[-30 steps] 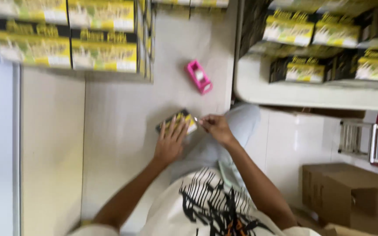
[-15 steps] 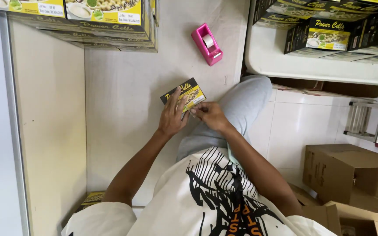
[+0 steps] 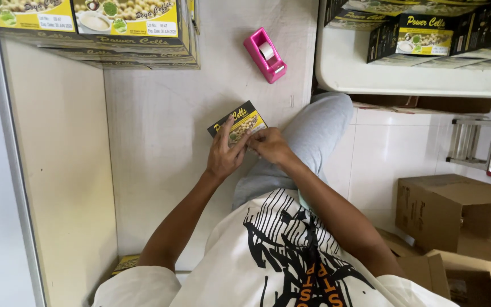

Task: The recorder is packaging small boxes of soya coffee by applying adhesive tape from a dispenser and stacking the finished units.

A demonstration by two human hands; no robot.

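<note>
Black-and-yellow small box (image 3: pixel 237 121) on pale table (image 3: pixel 160 148), left hand (image 3: pixel 224 154) and right hand (image 3: pixel 269 146) fingers gripping it

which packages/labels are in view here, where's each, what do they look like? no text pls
Small carton: on the table, under both the left hand and right hand; flat, black and yellow.
Stacked cartons: top left; yellow fronts with food pictures and white labels.
Shelf cartons: top right; black and yellow.
Brown boxes: floor, lower right; plain cardboard.
</note>
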